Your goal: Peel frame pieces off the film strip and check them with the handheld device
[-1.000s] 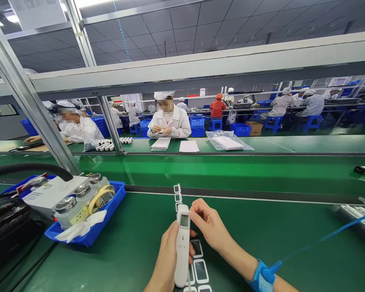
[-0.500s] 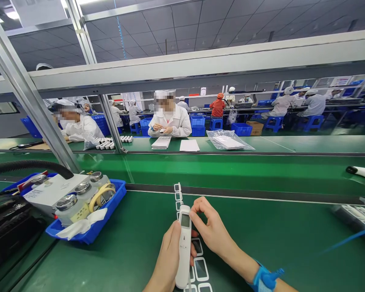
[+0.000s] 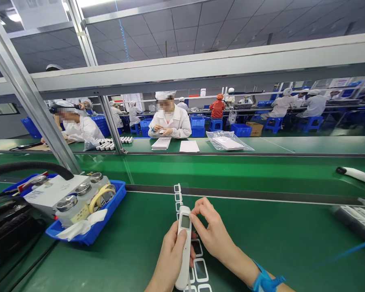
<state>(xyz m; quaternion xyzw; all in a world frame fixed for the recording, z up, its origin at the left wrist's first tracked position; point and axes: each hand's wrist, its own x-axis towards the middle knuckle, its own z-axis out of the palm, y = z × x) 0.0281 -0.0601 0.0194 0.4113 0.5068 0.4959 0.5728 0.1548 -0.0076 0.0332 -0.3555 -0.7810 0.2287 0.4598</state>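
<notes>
Left hand [image 3: 169, 256] curls closed round a white handheld thermometer [image 3: 184, 243], held over a strip of white rectangular frames [image 3: 200, 270] on the green bench mat [image 3: 118, 259]; right hand [image 3: 214, 232] pinches thumb and forefinger together against the thermometer's upper edge.

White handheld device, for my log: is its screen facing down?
No, the white handheld device in the left hand shows its dark screen facing up.

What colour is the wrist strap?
The wrist strap is blue, seen best in the head view.
</notes>
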